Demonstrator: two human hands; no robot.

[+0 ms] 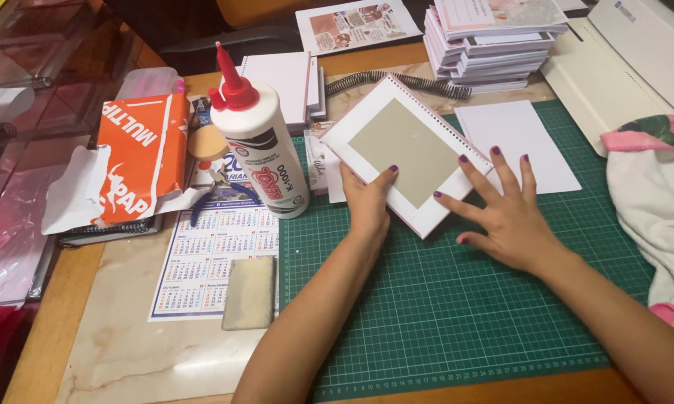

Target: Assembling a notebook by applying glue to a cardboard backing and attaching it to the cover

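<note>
A notebook cover [404, 153], white-edged with a grey board centre and punched holes along its upper right edge, lies tilted on the green cutting mat [441, 299]. My left hand [368, 198] grips its lower left edge, thumb on top of the grey board. With fingers spread, my right hand [505, 209] rests flat on the mat, fingertips touching the cover's right side. A black spiral binding coil [397, 81] lies behind the cover.
A white glue bottle with a red cap [258, 135] stands left of the cover. Pliers [217, 191], a calendar sheet [213, 254], a grey sponge block [249, 292] and an orange paper wrapper [138, 157] lie left. Paper stacks [494, 45], a binding machine [621, 67] and a cloth [655, 202] sit right.
</note>
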